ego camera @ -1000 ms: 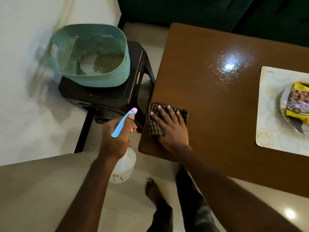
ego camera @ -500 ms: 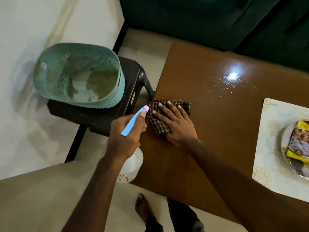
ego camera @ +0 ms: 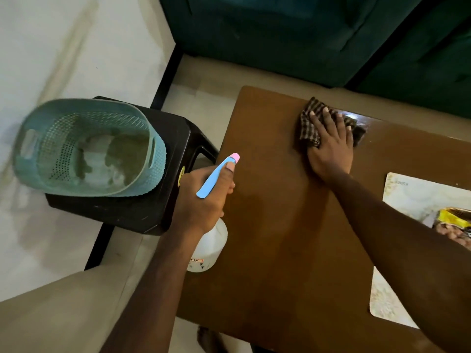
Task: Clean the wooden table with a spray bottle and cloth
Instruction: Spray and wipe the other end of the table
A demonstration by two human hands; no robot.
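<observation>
One wooden table (ego camera: 280, 250), one checked cloth (ego camera: 309, 126), one spray bottle (ego camera: 212, 244) and both of my hands were in view. Beside the table stood one black stool (ego camera: 122, 212) carrying one teal perforated basket (ego camera: 159, 161). On the table's right side lay one pale placemat (ego camera: 413, 197) with one yellow snack packet (ego camera: 456, 216) on it, cut off by the frame.

My right hand (ego camera: 330, 149) lay flat on the cloth, fingers straight and slightly spread, pressing it to the tabletop close to the far edge, toward the far left corner. My left hand (ego camera: 204, 200) was curled round the neck of the spray bottle by the table's left edge. Its thumb lay along the blue head, just short of the pink tip, and the white body hung below my wrist.

A red-and-black label on the bottle was partly hidden by my arm and could not be read. A short printed word at the placemat's corner and a round yellow sticker on the stool were too small to make out.
</observation>
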